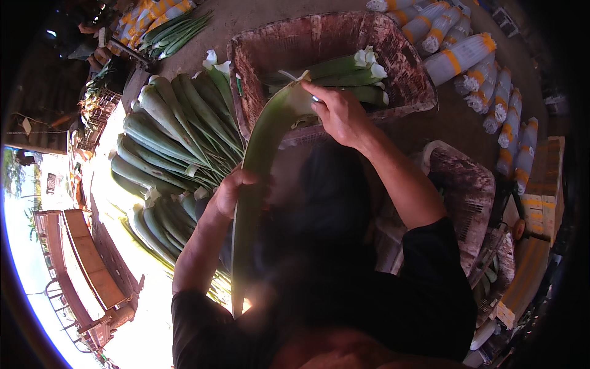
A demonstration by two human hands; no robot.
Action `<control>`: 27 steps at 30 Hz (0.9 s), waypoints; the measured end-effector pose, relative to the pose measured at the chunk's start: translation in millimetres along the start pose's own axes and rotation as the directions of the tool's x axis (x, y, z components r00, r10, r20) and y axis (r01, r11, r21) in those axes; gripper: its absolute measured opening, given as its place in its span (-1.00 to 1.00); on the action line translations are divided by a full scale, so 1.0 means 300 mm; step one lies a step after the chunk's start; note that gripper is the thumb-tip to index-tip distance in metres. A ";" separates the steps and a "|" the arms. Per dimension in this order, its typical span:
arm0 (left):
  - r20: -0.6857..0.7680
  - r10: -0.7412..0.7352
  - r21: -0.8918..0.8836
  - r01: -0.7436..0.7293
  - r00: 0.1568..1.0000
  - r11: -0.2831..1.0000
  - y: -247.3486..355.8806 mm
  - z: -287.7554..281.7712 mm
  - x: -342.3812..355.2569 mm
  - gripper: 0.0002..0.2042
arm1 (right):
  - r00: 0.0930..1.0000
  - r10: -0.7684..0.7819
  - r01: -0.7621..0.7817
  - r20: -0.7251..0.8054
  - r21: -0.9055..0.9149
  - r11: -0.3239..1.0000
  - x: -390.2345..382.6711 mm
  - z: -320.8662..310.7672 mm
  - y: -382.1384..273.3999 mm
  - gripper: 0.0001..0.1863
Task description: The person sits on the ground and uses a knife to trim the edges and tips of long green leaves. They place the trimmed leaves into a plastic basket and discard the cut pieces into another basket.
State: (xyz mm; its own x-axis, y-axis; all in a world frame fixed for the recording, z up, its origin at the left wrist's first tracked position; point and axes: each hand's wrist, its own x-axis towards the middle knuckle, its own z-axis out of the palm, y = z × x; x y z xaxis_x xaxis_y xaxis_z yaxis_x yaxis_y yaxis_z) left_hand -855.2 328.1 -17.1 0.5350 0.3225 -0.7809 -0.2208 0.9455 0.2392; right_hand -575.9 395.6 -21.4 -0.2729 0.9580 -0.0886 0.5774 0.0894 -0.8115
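Note:
My left hand (231,192) grips the middle of a long green stalk (259,161) that runs from my lap up to the crate. My right hand (340,114) is closed on a small knife at the stalk's upper end, over the rim of a worn brown plastic crate (405,67). Only a bit of the blade shows by my fingers. Inside the crate lie a few trimmed green stalks (344,77) with white cut ends.
A big heap of green stalks (172,141) lies to my left on the ground. Wrapped white bundles with orange bands (491,92) line the upper right. A second brown crate (467,197) sits at my right. More stalks and bundles (166,27) lie far left.

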 end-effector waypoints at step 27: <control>-0.037 0.206 0.694 -0.123 0.978 0.710 0.257 0.213 0.190 -0.35 | 0.933 0.347 -0.337 -0.091 0.112 0.935 -0.052 -0.052 0.213 -0.50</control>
State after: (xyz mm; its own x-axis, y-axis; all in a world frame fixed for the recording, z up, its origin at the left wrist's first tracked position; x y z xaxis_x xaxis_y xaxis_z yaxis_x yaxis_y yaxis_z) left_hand -789.5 422.4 -6.3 0.4476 0.5082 -0.7358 0.3431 0.6623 0.6661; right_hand -522.8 390.6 -62.9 0.0157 0.9501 -0.3116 0.5452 -0.2694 -0.7938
